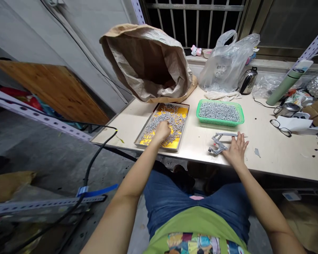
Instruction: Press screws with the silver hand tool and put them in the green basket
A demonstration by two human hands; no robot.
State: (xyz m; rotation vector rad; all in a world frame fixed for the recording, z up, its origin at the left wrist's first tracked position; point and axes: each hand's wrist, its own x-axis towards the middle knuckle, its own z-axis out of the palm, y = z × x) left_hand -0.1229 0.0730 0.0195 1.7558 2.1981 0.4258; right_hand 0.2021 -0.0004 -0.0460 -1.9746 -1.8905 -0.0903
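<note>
Lying loose in one shallow tray (175,144) with a yellow base were small metal pieces (159,121), too many to count. The tray sat near the front edge of one table (272,155), left of centre.

One left hand (163,130) was inside the tray with its fingers curled down among the pieces; whether it had any in its grasp could not be told. It hid part of the heap.

One metal hand tool (220,145) lay to the right, near the table's front edge. One right hand (236,150) rested against it, fingers loosely spread; a firm hold could not be confirmed.

Between tray and tool, farther back, stood one green basket (219,123), filled with similar pieces, likewise uncountable.

Obstructions: one large paper sack (159,63) stood close behind the tray, mouth open toward the person, blocking the table beyond. One clear plastic bag (224,65) and one cloth (222,95) occupied the rear.

Rightward were one kettle (247,81), one green bottle (284,86), one metal mug (289,110) and one pair of glasses (280,128).
</note>
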